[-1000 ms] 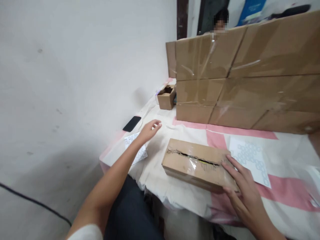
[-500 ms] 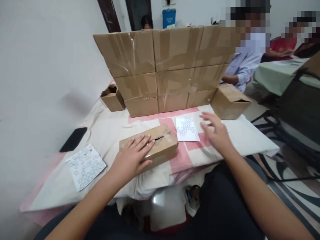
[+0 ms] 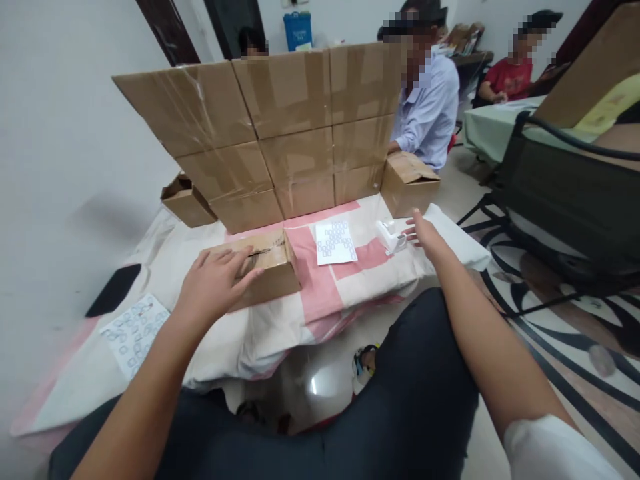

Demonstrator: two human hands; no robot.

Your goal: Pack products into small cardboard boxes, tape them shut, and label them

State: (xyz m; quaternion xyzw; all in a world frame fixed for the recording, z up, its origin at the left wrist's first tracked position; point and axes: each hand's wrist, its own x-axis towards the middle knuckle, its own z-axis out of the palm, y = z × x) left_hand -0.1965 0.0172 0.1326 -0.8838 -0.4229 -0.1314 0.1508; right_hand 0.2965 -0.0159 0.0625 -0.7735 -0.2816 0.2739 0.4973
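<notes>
My left hand [image 3: 216, 279] rests on the top of a brown cardboard box [image 3: 270, 279], fingers spread and holding nothing. A dark slit runs along the box's top beside my fingertips. Over at the right, my right hand [image 3: 425, 233] is open, its fingertips close beside a small white object that looks like a tape dispenser [image 3: 391, 237]. Whether they touch it I cannot tell. Between my hands lies a white sheet with small drawn squares [image 3: 336, 243]. A second sheet with drawn shapes [image 3: 137, 333] lies left of the box, partly behind my left forearm.
A tall cardboard partition [image 3: 300, 120] stands across the table's far side. Smaller cardboard boxes flank it, one at left [image 3: 189, 203] and one at right [image 3: 407, 190]. A black phone-like slab [image 3: 114, 290] lies at the left edge. People sit beyond; a dark chair [image 3: 560, 187] stands at right.
My right hand has moved from above the drawn sheet to beside the white dispenser. My left hand stays on the box, its fingers nearer the left end. The view has turned rightward.
</notes>
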